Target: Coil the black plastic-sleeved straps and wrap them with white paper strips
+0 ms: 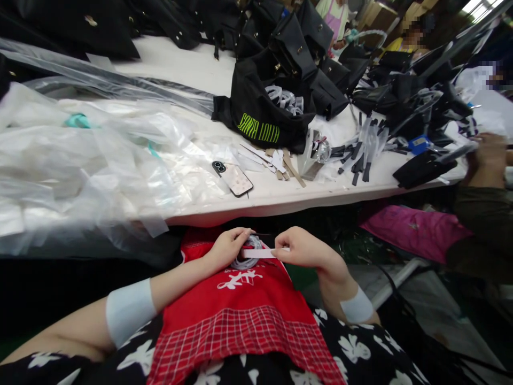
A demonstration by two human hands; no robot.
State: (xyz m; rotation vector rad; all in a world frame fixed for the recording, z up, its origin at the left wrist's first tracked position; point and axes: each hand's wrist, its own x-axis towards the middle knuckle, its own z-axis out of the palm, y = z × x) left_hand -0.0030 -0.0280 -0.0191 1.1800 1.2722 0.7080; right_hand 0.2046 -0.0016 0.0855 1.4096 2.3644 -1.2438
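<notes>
My left hand [226, 247] rests in my lap on a red apron [240, 315], its fingers closed round a bundle of grey-white cord or strap [249, 255]. My right hand [300, 247] is closed in a pinch on one end of a short white strip [262, 253] that spans between both hands. Both hands sit just below the front edge of the white table [280, 200].
On the table lie a phone [233, 178], heaps of clear plastic bags [80, 155], a black bag with green lettering [260, 115], more black bags and loose black strips [360, 155]. Another person's hand [487, 155] rests at the right edge. A pink cloth [412, 230] sits below.
</notes>
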